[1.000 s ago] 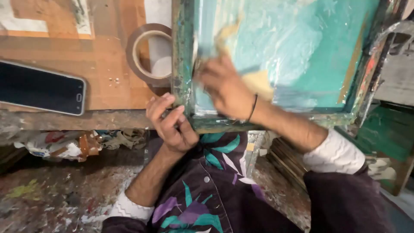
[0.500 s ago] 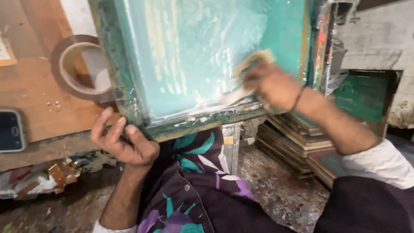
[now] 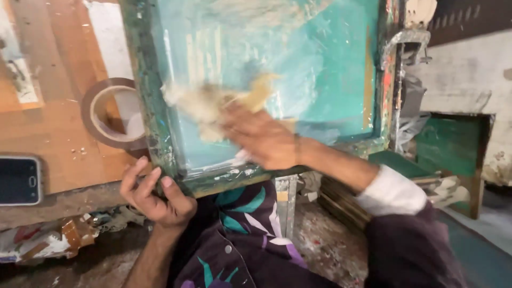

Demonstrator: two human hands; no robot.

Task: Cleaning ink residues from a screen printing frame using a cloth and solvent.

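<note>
A: Hand positions?
B: Left hand (image 3: 154, 194) grips the frame (image 3: 146, 106) at its near corner on the table (image 3: 58, 133). Right hand (image 3: 261, 138) presses a rag (image 3: 200, 104) on the teal screen (image 3: 298, 69)

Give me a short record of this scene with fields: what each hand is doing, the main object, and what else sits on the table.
main object: teal printing screen in a paint-stained wooden frame, lying on the table
right hand: on the mesh, pressing a pale rag, which is motion-blurred
left hand: gripping the frame's near corner from below
table: worn wooden top
other items: roll of brown tape left of the frame; dark smartphone at the left edge
clothing: dark shirt with teal and purple leaf print
</note>
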